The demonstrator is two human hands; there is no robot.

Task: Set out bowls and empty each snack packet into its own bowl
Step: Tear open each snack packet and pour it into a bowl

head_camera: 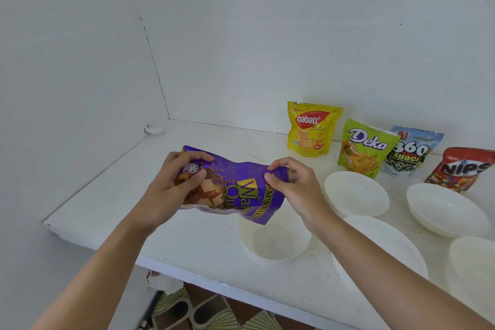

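Note:
I hold a purple wafer packet [235, 187] sideways above the white counter. My left hand [174, 185] grips its bottom end and my right hand [292, 185] pinches its top edge. Just below the packet's right end sits a white bowl [276, 241], and nothing is visible inside it. Several more white bowls stand to the right: one behind [356, 195], one under my right forearm [388, 244], one farther right [444, 209] and one at the frame edge [474, 262].
Against the back wall stand a yellow Nabati packet [312, 128], a green Deka packet [365, 147], a blue-black 360 Kuaci packet [412, 153] and a red Nips packet [460, 169]. The counter's front edge [214, 281] drops to a patterned floor. Walls close the left and back.

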